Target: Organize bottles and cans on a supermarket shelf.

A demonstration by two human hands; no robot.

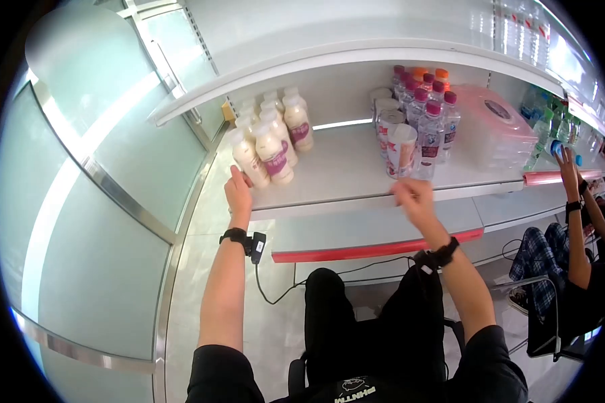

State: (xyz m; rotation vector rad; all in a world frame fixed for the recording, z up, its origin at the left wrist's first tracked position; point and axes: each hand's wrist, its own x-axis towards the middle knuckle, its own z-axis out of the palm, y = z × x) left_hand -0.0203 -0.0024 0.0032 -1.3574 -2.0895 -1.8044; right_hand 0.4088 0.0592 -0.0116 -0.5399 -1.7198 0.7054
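On the left of the shelf stand several cream-coloured bottles with white caps and purple labels [273,158]. My left hand [238,193] is at the shelf's front left corner, its fingertips against the side of the front left bottle [250,160], not wrapped round it. Just in front of the white can [401,149], my right hand [415,198] hovers over the shelf's front edge. It is slightly blurred, with its fingers loosely bent and apart, and nothing shows in it. Clear bottles with pink caps [429,138] stand beside and behind the cans.
A pink-lidded plastic box [494,127] sits right of the clear bottles. An upper shelf [356,57] overhangs the goods. Frosted glass panels [107,221] rise at the left. At the far right, another person's hands [570,171] touch a blue-capped bottle. A cable [275,302] hangs below.
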